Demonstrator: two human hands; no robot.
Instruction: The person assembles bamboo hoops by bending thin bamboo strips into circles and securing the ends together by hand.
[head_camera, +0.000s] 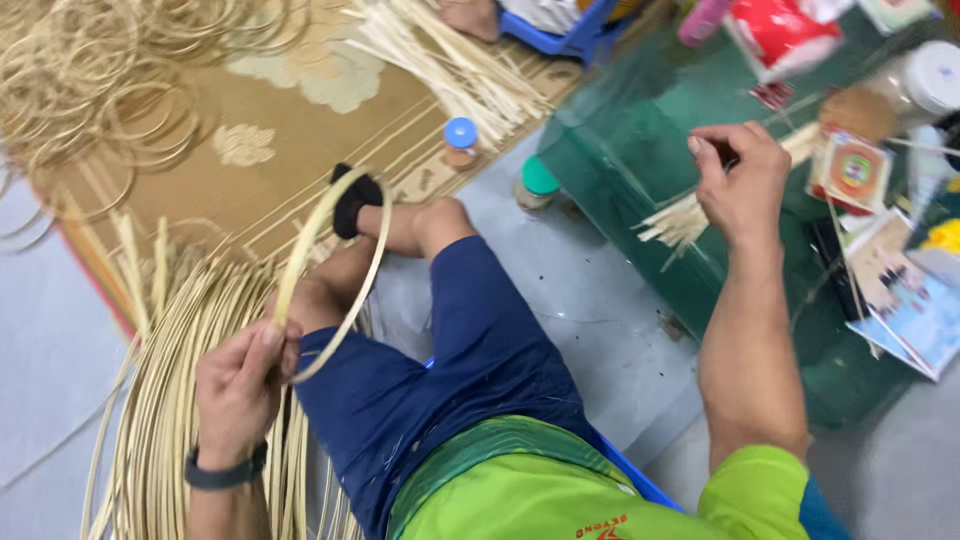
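Item recorded from the head view: one rattan hoop (335, 270), pale cream, a thin flat strip bent into an open ring, smooth-surfaced, held tilted above the person's bare lower leg and blue shorts (470, 370). The left hand (240, 390) was clenched on the hoop's lower edge, thumb and fingers pinched around the strip, wrist bearing a dark band (225, 472), forearm raised from the lower left. Beneath that hand lay a bundle of long cane strips (170, 400), straw-coloured, curving across the pale floor. Further up lay a heap of finished rings (100, 90), same material, loosely overlapping on a brown patterned mat (260, 150). A sheaf of straight split strips (450, 60) rested on the mat's upper edge. The right hand (740, 180) was extended, arm nearly straight, over a low green glass table (630, 170), fingers curled closed around a small dark object, too small to identify, just above a cluster of short pale sticks (680, 220) at the table's edge. Two small jars stood on the floor between leg and table: one blue-capped (461, 140), one green-capped (538, 182). Printed cards and packets (880, 260) lay crowded on the table's right side. The person wore a bright green shirt (540, 490).
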